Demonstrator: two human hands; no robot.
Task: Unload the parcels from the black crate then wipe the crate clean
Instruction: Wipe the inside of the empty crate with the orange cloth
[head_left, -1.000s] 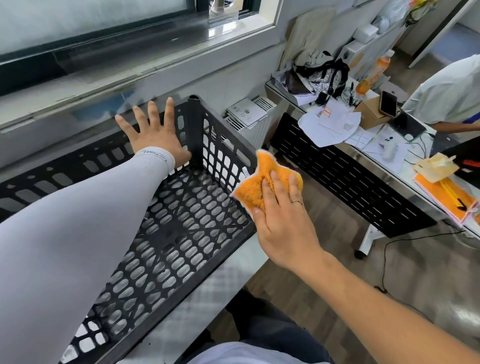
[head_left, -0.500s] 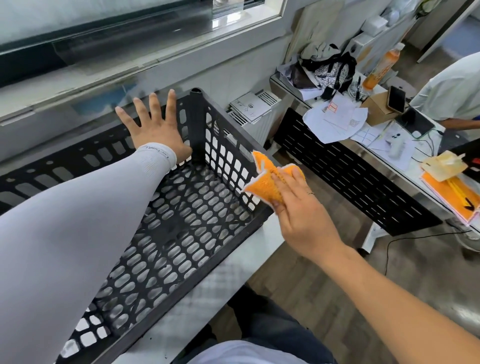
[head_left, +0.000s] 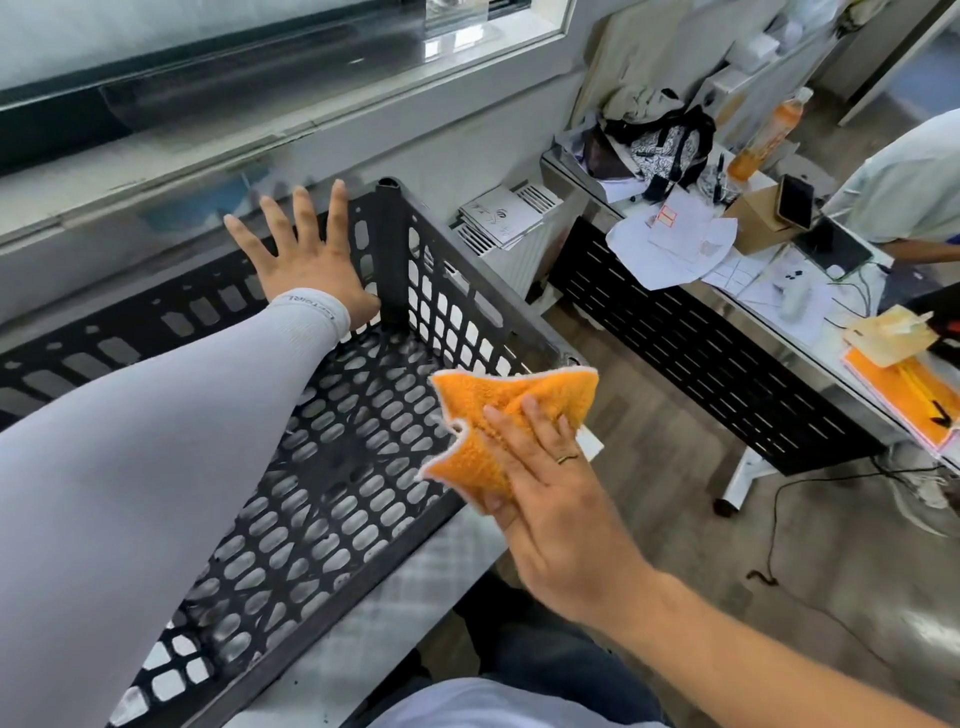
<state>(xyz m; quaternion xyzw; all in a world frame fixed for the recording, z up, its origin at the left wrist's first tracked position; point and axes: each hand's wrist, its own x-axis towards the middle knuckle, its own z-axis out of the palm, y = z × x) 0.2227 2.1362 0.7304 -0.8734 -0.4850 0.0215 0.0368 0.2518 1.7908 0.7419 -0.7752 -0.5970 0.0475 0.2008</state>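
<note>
Right hand (head_left: 550, 499) presses the orange cloth (head_left: 498, 421) — thumb apparently pinching it — at the black crate (head_left: 322, 467)'s near-right corner; left hand (head_left: 306, 254) splayed flat against the far wall.

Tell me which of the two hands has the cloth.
The right hand, bare-armed with a ring, presses the orange cloth against the black crate at its near right corner. The left hand, grey-sleeved, rests spread and empty on the far wall.

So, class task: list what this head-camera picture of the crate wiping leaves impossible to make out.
- Black crate: near-left end, hidden by the grey sleeve and the frame edge.
- Crate surface beneath the orange cloth: covered by cloth and right hand.
- Left hand palm contact: hidden behind the hand.
- Papers on desk: writing too small.
</note>
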